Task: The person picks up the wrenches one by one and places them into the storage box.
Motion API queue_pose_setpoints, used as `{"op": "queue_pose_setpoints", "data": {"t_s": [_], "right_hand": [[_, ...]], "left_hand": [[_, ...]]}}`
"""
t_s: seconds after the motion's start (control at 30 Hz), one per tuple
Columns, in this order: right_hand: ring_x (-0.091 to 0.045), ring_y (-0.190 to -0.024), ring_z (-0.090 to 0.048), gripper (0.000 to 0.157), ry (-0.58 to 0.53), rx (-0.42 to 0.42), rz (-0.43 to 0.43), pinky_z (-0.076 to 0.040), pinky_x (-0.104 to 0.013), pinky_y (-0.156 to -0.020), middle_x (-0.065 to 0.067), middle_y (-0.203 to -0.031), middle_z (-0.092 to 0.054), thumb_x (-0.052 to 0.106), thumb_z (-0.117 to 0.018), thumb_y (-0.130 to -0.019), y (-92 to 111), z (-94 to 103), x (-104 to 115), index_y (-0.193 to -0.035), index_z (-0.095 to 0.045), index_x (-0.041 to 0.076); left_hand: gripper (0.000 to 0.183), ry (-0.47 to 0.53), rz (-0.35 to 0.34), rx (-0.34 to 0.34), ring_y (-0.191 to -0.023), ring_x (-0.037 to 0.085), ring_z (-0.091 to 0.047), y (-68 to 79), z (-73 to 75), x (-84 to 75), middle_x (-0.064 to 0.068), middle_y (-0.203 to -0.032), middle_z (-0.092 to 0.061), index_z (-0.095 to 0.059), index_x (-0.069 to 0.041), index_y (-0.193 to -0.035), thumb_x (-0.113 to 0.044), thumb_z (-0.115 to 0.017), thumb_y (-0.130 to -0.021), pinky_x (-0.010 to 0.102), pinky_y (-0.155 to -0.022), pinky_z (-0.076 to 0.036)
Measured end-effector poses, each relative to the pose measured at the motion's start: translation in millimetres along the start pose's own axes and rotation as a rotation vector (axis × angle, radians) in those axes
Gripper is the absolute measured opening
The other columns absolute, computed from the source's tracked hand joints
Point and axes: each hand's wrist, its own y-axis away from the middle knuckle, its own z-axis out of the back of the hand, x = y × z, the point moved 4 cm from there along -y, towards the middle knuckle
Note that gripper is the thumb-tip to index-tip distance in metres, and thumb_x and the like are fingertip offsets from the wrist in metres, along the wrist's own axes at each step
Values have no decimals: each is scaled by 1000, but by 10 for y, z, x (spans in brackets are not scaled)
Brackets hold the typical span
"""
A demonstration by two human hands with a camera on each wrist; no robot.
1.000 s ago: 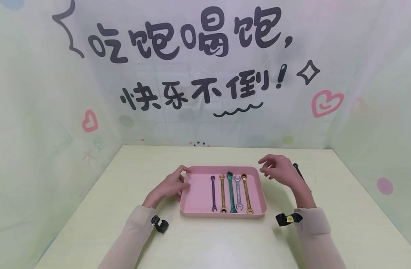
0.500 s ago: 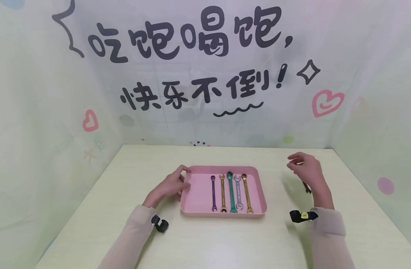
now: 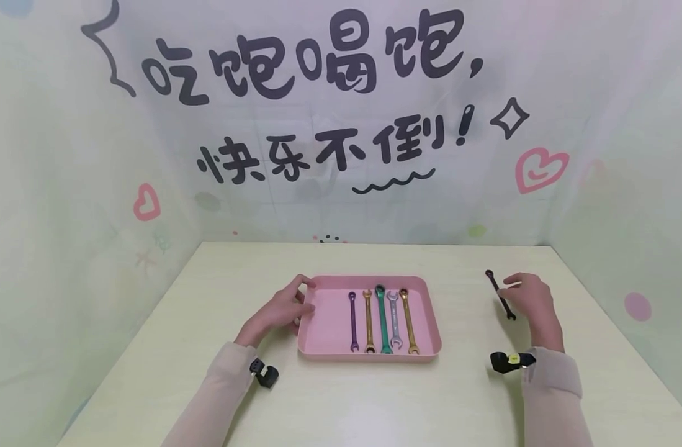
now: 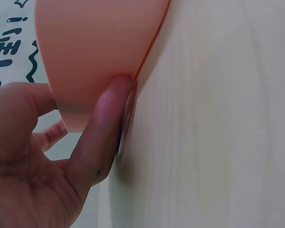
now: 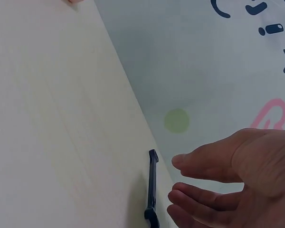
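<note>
A pink tray (image 3: 325, 326) stands on the table with several combination wrenches lying side by side in it: a purple wrench (image 3: 354, 323), a gold wrench (image 3: 368, 323), a green wrench (image 3: 382, 320), a silver wrench (image 3: 394, 316) and another gold wrench (image 3: 409, 320). My left hand (image 3: 282, 307) holds the tray's left side, its thumb (image 4: 104, 114) against the outer wall in the left wrist view. To the right, a black wrench (image 3: 506, 306) lies on the table. Right beside it is my right hand (image 3: 536, 305), fingers loosely bent, with a gap to the wrench (image 5: 152, 185) in the right wrist view.
The pale wooden table (image 3: 374, 403) is enclosed by a printed cloth backdrop (image 3: 296, 214) at the back and sides. A small black camera sits on each wrist, the left camera (image 3: 266, 374) and the right camera (image 3: 505, 362).
My right hand has moved from beside the tray's right rim to the right, then lowered beside the black wrench, which shows more fully now. The left hand and tray have stayed put.
</note>
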Motion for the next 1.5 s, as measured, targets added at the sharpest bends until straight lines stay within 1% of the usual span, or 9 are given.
{"op": "queue_pose_setpoints", "data": {"t_s": [0.17, 0.3, 0.43, 0.63, 0.7, 0.87, 0.97, 1.23, 1.5], "right_hand": [[-48, -104, -62, 48, 16, 16, -15, -54, -52, -80, -39, -130, -59, 15, -63, -92, 3, -38, -52, -129, -59, -14], [-41, -96, -62, 45, 2, 46, -37, -52, -44, -74, -37, -121, -63, 14, -65, -90, 4, -84, -87, -126, -61, -14], [-38, -94, -61, 41, 6, 85, -31, -49, -41, -73, -35, -115, -64, 12, -66, -89, 14, -89, -89, -121, -64, -12], [-23, -73, -58, 31, 27, 196, -35, -45, -31, -62, -13, -80, -64, 12, -69, -87, 46, -67, -60, -108, -66, -11], [-23, -72, -57, 32, 34, 179, -29, -44, -30, -61, -11, -80, -63, 15, -71, -88, 41, -57, -40, -107, -65, -10], [-32, -85, -61, 40, 45, 109, -11, -48, -36, -68, -27, -102, -67, 17, -73, -88, 25, -60, -25, -115, -65, -12], [-35, -89, -60, 35, 39, 106, -13, -48, -36, -69, -31, -108, -67, 14, -71, -89, 12, -74, -45, -114, -69, -11], [-24, -74, -60, 32, 64, 114, -14, -45, -31, -59, -13, -84, -68, 18, -69, -88, -8, -102, -64, -105, -73, -8], [-25, -71, -59, 33, 61, 82, -64, -46, -33, -55, -18, -89, -68, 19, -65, -86, 21, -98, -85, -103, -75, -7]], "left_hand": [[48, 4, 1, -6, -67, 25, -64, 9, 3, 0, 19, -110, -57, -45, -17, -142, -9, -63, -98, 35, -53, -62], [49, 14, 13, -3, -67, 25, -65, 13, -2, 8, 19, -111, -57, -45, -18, -143, -9, -63, -98, 36, -54, -62], [50, 18, 14, -4, -67, 25, -65, 14, -4, 5, 19, -111, -56, -45, -18, -143, -9, -63, -98, 36, -54, -62], [48, 8, 19, -8, -68, 25, -64, 20, 6, 6, 18, -112, -56, -45, -18, -142, -10, -63, -98, 35, -54, -62], [48, 9, 16, -11, -68, 25, -64, 16, 8, 7, 18, -112, -56, -45, -18, -142, -10, -63, -98, 35, -54, -62], [48, 7, 12, -6, -67, 25, -64, 2, -2, 29, 18, -110, -56, -45, -18, -142, -11, -63, -98, 34, -54, -61], [48, 7, 8, -6, -67, 25, -64, -3, -8, 34, 18, -110, -56, -45, -18, -142, -10, -64, -98, 34, -53, -61], [48, 12, 15, -5, -70, 26, -64, 6, -7, 27, 18, -111, -56, -45, -19, -141, -10, -63, -98, 34, -54, -61], [48, 1, 11, -11, -68, 25, -63, 18, -9, 15, 18, -111, -56, -45, -19, -141, -11, -64, -98, 33, -54, -61]]}}
